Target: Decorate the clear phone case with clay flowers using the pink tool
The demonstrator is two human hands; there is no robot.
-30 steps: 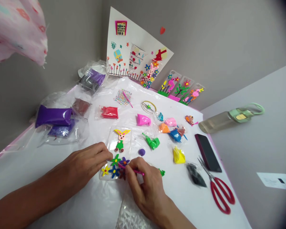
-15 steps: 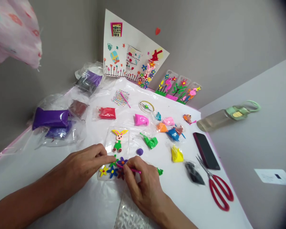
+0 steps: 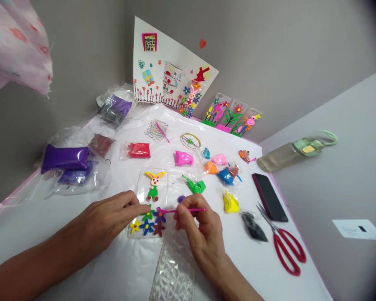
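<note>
A clear phone case (image 3: 141, 184) lies on the table with a clay rabbit (image 3: 153, 188) in green and several clay flowers stuck on it. My left hand (image 3: 113, 215) rests at the case's left side, its index fingertip on the green flower (image 3: 148, 214) and the other fingers bent beneath. Between the thumb and fingers of my right hand (image 3: 200, 230) is a thin pink modelling tool (image 3: 171, 211). Its tip meets the purple flower (image 3: 159, 216). Below that sit a blue flower (image 3: 147, 226), a yellow flower (image 3: 135, 226) and a brown flower (image 3: 158, 228). A purple clay ball (image 3: 181, 199) lies just beyond my right hand.
Green clay (image 3: 196, 185), yellow clay (image 3: 231, 202) and several other packs lie beyond my hands. Red-handled scissors (image 3: 286, 246), a phone (image 3: 269, 197) and a bottle (image 3: 278, 156) stand or lie at right. Purple clay packs (image 3: 65, 159) are at left; a textured clear sheet (image 3: 174, 271) is in front.
My right hand has moved up and right, and the pink tool now lies nearly level with its tip at the purple flower. The brown flower shows fully. My left hand has stayed put.
</note>
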